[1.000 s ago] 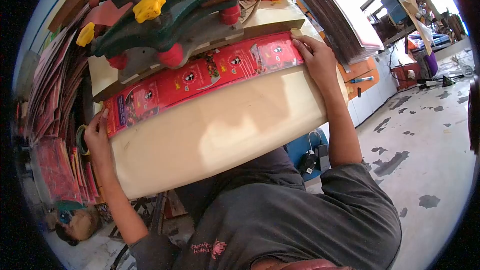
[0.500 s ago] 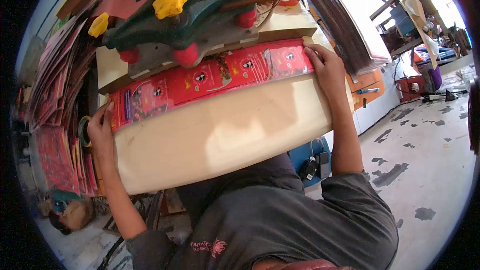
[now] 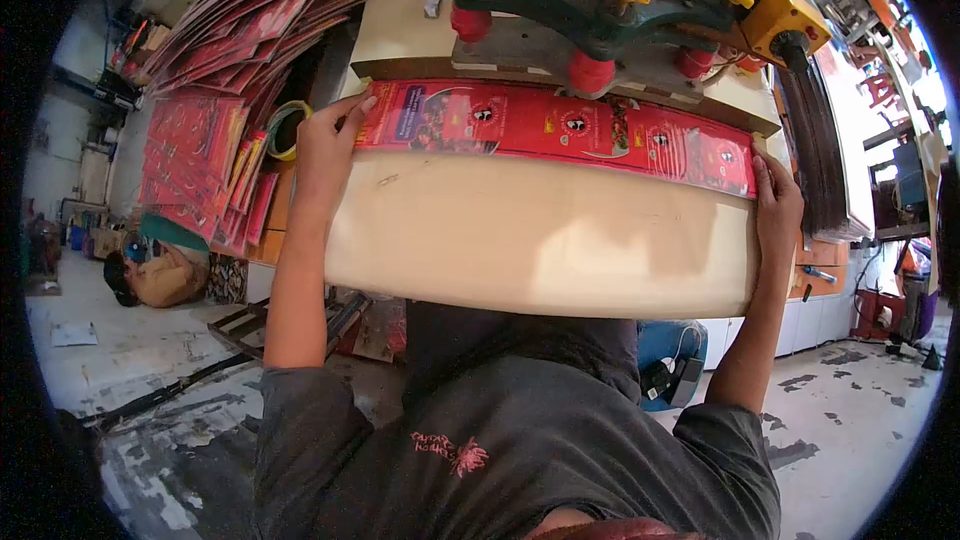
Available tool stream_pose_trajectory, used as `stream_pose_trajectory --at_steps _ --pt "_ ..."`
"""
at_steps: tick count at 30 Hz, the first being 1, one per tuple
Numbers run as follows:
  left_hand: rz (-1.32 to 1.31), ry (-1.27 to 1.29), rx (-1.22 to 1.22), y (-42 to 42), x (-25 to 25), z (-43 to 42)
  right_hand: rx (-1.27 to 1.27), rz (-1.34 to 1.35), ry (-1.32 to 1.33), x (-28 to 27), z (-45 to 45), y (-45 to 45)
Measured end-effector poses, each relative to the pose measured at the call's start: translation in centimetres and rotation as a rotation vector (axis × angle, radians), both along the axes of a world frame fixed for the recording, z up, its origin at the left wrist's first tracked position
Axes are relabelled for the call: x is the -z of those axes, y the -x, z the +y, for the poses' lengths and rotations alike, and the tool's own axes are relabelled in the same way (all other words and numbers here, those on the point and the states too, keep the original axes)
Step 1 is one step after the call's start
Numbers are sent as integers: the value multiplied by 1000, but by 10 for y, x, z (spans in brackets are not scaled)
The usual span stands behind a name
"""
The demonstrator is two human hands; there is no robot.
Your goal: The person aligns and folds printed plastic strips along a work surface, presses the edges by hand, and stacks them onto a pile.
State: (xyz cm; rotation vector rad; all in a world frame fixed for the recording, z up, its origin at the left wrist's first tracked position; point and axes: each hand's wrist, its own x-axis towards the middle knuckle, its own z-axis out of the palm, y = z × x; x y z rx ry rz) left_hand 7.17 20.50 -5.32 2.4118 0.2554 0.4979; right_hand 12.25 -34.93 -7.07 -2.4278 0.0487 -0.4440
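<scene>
A long red printed plastic strip [image 3: 545,127] lies along the far part of a cream padded board [image 3: 540,225], just in front of a dark green machine head [image 3: 560,0]. My left hand [image 3: 326,145] pinches the strip's left end between thumb and fingers. At the other end, my right hand [image 3: 777,198] is closed on the strip's right edge, some fingers hidden beneath. Red round feet [image 3: 591,71] of the machine stand close behind the strip's far edge. Both my forearms rest along the board's sides.
Stacks of red printed sheets [image 3: 195,155] and a tape roll [image 3: 288,130] are at left. A yellow control box [image 3: 784,17] and a dark sheet stack [image 3: 825,140] stand at right. Another person [image 3: 165,275] is low at far left. A blue stool [image 3: 660,340] holds black adapters.
The camera view has turned toward the left, so the board, machine and hands appear farther right and more level. Both hands remain at the strip's two ends.
</scene>
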Motion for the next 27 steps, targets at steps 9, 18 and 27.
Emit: stream_pose_trajectory --at_steps 9,18,27 --pt "56 -319 36 70 -49 -35 58 -55 222 -29 17 68" --pt "101 405 631 111 -42 -108 -1902 431 -1407 -91 118 140" --pt "132 601 573 112 7 -123 -1866 286 -1475 -91 130 166"
